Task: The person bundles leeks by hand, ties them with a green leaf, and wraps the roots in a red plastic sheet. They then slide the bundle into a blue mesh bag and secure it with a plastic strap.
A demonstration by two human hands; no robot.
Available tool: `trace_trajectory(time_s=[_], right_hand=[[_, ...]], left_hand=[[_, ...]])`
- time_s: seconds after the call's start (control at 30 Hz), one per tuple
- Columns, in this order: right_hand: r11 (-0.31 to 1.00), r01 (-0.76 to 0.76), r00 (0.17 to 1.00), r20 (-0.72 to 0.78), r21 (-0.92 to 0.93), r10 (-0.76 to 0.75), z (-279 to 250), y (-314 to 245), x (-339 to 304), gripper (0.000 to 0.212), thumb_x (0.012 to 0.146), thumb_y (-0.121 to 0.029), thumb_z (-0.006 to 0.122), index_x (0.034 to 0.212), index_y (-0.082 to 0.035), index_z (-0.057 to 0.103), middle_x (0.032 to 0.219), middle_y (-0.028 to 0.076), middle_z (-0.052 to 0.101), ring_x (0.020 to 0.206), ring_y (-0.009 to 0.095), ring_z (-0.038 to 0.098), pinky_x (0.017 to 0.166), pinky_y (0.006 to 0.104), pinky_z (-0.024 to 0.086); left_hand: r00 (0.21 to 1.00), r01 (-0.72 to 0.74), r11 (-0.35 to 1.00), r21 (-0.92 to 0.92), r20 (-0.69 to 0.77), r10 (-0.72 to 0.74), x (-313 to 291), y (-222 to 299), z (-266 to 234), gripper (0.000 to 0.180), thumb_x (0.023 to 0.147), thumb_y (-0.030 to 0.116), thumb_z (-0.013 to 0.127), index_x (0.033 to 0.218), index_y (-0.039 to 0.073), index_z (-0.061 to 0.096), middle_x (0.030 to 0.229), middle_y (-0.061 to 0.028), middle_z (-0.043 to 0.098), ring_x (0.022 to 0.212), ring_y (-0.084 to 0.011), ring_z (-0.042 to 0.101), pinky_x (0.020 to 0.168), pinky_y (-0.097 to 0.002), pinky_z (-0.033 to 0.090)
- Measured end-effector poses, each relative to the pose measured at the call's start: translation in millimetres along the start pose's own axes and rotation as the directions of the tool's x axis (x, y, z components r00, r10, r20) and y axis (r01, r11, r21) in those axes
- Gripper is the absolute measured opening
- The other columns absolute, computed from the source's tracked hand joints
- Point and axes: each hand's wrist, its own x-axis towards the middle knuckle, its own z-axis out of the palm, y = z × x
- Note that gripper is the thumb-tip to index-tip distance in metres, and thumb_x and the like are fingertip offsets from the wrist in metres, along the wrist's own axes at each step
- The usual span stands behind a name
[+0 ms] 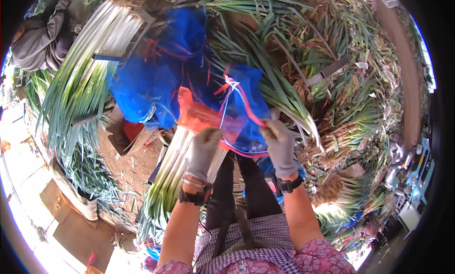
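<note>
A bundle of long green onions (177,167) lies before me, its far end wrapped in a translucent red plastic bag (199,115). My left hand (204,148), in a grey glove, is closed over the bagged end, beside thin red and white plastic strips. My right hand (278,143), also gloved, is closed on a red plastic strip (249,108). This strip runs up to a tangle of red and white strips (231,82) on a blue mesh bag (253,84). Another length loops between my hands. What lies inside the left fist is partly hidden.
A larger green onion bundle (102,41) rests on a metal frame at the far left, near another person (40,39). Blue mesh bags (142,84) lie ahead. An open cardboard box (124,132) stands left; loose onions and leaves (341,108) cover the right side.
</note>
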Motion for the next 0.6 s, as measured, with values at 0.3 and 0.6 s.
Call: trace_trajectory(time_s=[0.3,0.6], right_hand=[[0.995,0.097,0.992,0.086,-0.033,-0.094,-16,12,1,0.029,0.074,0.001,0.069,0.101,-0.008,0.066,0.096,0.011,0.063,0.084,0.029,0.063,0.073,0.0348,0.051],[0.078,-0.759,0.65,0.76,0.647,0.023,35,70,-17,0.056,0.089,-0.037,0.062,0.133,-0.007,0.048,0.124,0.013,0.055,0.117,0.024,0.053,0.095,0.0388,0.046]], left_hand=[[0.941,0.307,0.723,-0.619,0.311,-0.133,113,-8,51,0.031,0.096,0.027,0.054,0.106,-0.002,0.058,0.098,-0.0111,0.065,0.085,-0.019,0.064,0.08,-0.0337,0.053],[0.992,0.083,0.527,-0.846,0.122,0.039,86,-4,94,0.03,0.099,0.006,0.04,0.128,0.002,0.046,0.127,-0.0123,0.055,0.095,-0.0183,0.057,0.093,-0.0412,0.049]])
